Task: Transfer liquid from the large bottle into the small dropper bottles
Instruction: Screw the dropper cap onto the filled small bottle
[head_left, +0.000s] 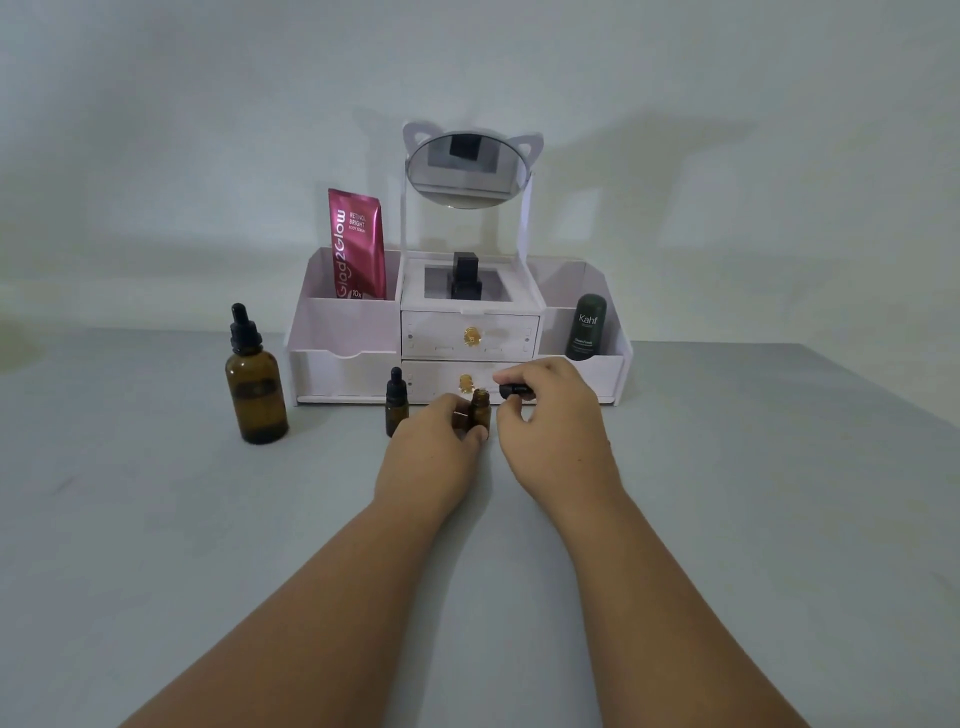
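A large amber bottle (256, 392) with a black dropper cap stands upright on the grey table at the left. A small amber dropper bottle (396, 402), capped, stands nearer the middle. My left hand (434, 449) grips a second small amber bottle (480, 410) that stands uncapped on the table. Just right of its open neck, my right hand (550, 426) holds the black dropper cap (514, 391) in its fingertips, off the bottle.
A white cosmetic organiser (358, 327) with two drawers and a cat-ear mirror (470, 169) stands against the wall behind the bottles. It holds a pink sachet (357, 244), a dark green stick (586, 327) and a black object (465, 275).
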